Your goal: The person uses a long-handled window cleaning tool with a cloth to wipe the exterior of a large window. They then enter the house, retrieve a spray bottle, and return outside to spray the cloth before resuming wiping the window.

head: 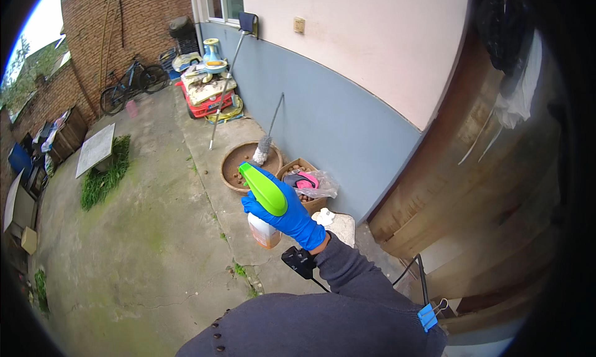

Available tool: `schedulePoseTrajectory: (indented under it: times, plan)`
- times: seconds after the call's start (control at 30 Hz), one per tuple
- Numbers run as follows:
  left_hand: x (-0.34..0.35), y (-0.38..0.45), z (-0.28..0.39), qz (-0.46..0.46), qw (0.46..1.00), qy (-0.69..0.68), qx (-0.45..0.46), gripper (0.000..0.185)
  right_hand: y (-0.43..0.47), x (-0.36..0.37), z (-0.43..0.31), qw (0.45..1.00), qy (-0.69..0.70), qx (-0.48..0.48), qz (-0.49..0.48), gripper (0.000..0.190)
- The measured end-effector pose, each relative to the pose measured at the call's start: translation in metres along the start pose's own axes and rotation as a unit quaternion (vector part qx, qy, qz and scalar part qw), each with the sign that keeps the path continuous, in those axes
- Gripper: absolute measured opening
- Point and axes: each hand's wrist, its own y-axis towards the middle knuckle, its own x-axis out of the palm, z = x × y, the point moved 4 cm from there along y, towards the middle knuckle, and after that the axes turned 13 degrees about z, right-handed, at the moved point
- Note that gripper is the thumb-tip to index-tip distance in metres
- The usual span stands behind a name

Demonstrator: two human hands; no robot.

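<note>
My right hand (293, 217), in a blue rubber glove, grips a spray bottle by its neck beneath the bright green trigger head (264, 189). The bottle's pale body with orange liquid (264, 232) hangs below the hand. Behind the spray head stands a round shallow basket (226, 177) with several walnut-like nuts and a grey-and-white fluffy duster (262, 151) leaning in it against the wall. Beside it, a cardboard box (316, 205) holds more nuts, a pink-and-grey item (307, 180) and clear plastic. My left hand is out of view.
A long pole with a dark squeegee-like head (248, 22) leans on the wall. A red toy car (209, 106) piled with things, a bicycle (132, 80) and a slab table (96, 150) stand farther off. A wooden door (433, 189) is at right; a whitish mat (342, 227) lies near it.
</note>
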Motion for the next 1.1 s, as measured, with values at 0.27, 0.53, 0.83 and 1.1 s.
schedulePoseTrajectory:
  times: [0.27,0.53,0.83,1.1]
  plan:
    - [-0.006,0.209,0.294,-0.111,0.967,0.117,0.196,0.039,-0.043,0.023,0.042,0.961,-0.154,0.084,0.213,0.058]
    - [0.034,0.338,0.523,-0.194,0.89,0.115,0.396,0.037,-0.011,0.076,0.073,0.946,-0.084,0.139,0.279,0.056]
    - [-0.029,0.398,0.418,-0.196,0.947,0.154,0.2,0.042,0.069,0.164,0.069,0.962,-0.192,0.028,0.194,0.058]
    - [-0.047,0.39,0.204,-0.098,0.991,0.064,-0.06,0.043,0.168,0.182,0.113,0.972,-0.003,0.229,0.058,0.049]
